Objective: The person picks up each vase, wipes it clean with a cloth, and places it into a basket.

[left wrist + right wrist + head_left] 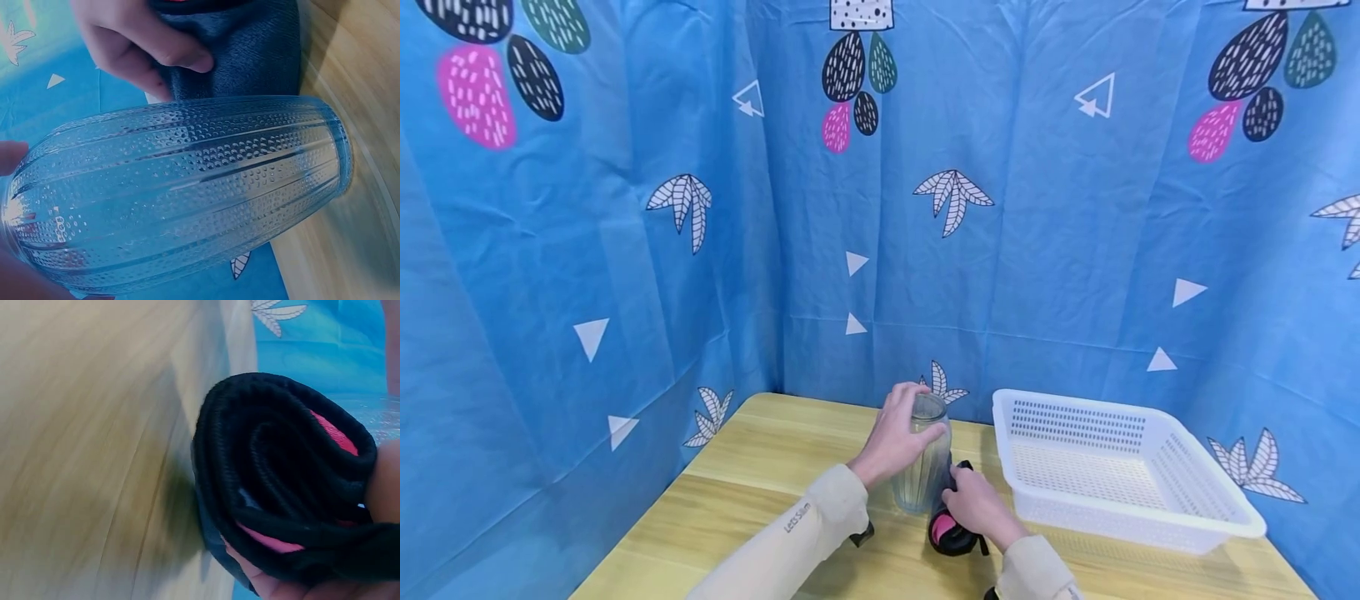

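Note:
A clear ribbed glass vase (922,467) stands upright at the table's middle. My left hand (897,437) grips it near the rim, thumb on the near side and fingers over the far side. In the left wrist view its dimpled glass wall (187,187) fills the middle. Just right of the vase, my right hand (979,504) holds a rolled black fabric piece (952,540) with pink inside. The right wrist view looks into the end of this roll (262,469), where coiled layers show. What kind of fabric item it is, I cannot tell.
A white perforated plastic basket (1120,521) stands to the right on the wooden table (700,517). A blue patterned curtain (1037,275) hangs behind and along the sides. Under the left sleeve a small black object (862,534) shows, partly hidden.

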Demonstrator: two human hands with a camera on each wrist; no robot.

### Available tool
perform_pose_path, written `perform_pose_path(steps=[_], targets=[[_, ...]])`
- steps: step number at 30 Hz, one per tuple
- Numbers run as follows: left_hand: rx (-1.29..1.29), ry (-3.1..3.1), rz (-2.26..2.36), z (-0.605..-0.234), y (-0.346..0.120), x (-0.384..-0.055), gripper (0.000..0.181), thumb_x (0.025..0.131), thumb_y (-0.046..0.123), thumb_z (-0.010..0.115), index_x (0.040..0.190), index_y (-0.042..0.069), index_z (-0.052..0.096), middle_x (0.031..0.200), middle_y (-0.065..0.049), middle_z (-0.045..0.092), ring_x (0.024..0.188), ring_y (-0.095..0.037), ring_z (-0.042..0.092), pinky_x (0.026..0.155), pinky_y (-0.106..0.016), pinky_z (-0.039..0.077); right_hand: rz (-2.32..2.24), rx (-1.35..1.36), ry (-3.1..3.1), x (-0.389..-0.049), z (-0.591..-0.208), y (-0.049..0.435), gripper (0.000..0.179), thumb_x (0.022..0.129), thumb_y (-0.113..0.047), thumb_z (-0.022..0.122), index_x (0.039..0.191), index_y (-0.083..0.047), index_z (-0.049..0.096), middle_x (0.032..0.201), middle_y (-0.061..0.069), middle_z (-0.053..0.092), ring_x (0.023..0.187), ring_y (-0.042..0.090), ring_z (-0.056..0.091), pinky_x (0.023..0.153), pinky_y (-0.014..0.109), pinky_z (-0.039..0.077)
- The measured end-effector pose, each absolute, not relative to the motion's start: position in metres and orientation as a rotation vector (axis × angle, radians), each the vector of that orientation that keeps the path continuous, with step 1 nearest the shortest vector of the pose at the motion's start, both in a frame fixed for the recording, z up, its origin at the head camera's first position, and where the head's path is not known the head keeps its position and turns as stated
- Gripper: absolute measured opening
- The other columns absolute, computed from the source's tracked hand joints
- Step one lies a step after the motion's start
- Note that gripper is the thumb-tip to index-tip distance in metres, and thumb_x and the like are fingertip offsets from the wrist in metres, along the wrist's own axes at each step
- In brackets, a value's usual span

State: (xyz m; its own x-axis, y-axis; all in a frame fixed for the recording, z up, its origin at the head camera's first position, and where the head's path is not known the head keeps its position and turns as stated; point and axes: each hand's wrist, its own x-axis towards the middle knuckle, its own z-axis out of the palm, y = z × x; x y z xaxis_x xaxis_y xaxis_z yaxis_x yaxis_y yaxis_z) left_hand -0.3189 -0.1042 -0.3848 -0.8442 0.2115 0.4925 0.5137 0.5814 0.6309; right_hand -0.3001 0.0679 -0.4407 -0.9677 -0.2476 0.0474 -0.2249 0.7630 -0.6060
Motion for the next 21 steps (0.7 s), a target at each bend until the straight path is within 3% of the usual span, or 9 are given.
perform_pose_path(steps=[3, 6, 10, 16, 21], targets=[[-0.588, -2.463, -1.16, -0.385, -0.104, -0.318, 0.061, 0.093, 0.041, 0.069, 0.145, 0.024, 0.044, 0.148, -0.004, 0.035, 0.133, -0.028, 0.046, 0.107, -0.051, 0.042, -1.061, -0.386, 2.917, -0.297, -0.438, 0.07, 0.05, 0.095, -0.01, 0.057, 0.139, 0.014, 0.05, 0.139, 0.034, 0.054, 0.117, 0.036, 0.061, 0.092, 0.052, 0.05], [-0.583, -2.479, -1.145, -0.384, -0.104, -0.319, 0.062, 0.092, 0.04, 0.07, 0.146, 0.024, 0.043, 0.143, -0.002, 0.037, 0.132, -0.025, 0.044, 0.106, -0.05, 0.043, -1.15, -0.389, 2.938, -0.293, -0.429, 0.073, 0.049, 0.095, -0.009, 0.055, 0.14, 0.011, 0.051, 0.132, 0.032, 0.059, 0.093, 0.029, 0.066, 0.079, 0.045, 0.054], [-0.571, -2.475, -1.093, -0.379, -0.105, -0.32, 0.062, 0.09, 0.038, 0.072, 0.144, 0.022, 0.046, 0.142, -0.001, 0.043, 0.134, -0.022, 0.039, 0.108, -0.049, 0.041, -1.243, -0.394, 2.971, -0.289, -0.411, 0.075, 0.048, 0.095, -0.008, 0.053, 0.141, 0.005, 0.053, 0.118, 0.025, 0.068, 0.065, 0.019, 0.056, 0.063, 0.034, 0.048], [-0.573, -2.48, -1.108, -0.375, -0.106, -0.319, 0.061, 0.088, 0.032, 0.072, 0.143, 0.019, 0.049, 0.143, -0.001, 0.049, 0.135, -0.024, 0.041, 0.109, -0.05, 0.039, -1.28, -0.408, 3.099, -0.281, -0.385, 0.077, 0.048, 0.094, -0.008, 0.054, 0.141, 0.0, 0.056, 0.124, 0.021, 0.067, 0.082, 0.02, 0.059, 0.073, 0.036, 0.048], [-0.586, -2.488, -1.143, -0.376, -0.106, -0.318, 0.063, 0.084, 0.026, 0.069, 0.144, 0.017, 0.048, 0.146, -0.002, 0.048, 0.135, -0.024, 0.042, 0.108, -0.05, 0.039, -1.393, -0.418, 3.138, -0.274, -0.372, 0.076, 0.052, 0.095, -0.011, 0.054, 0.147, -0.009, 0.053, 0.123, 0.02, 0.068, 0.082, 0.022, 0.062, 0.074, 0.039, 0.05]])
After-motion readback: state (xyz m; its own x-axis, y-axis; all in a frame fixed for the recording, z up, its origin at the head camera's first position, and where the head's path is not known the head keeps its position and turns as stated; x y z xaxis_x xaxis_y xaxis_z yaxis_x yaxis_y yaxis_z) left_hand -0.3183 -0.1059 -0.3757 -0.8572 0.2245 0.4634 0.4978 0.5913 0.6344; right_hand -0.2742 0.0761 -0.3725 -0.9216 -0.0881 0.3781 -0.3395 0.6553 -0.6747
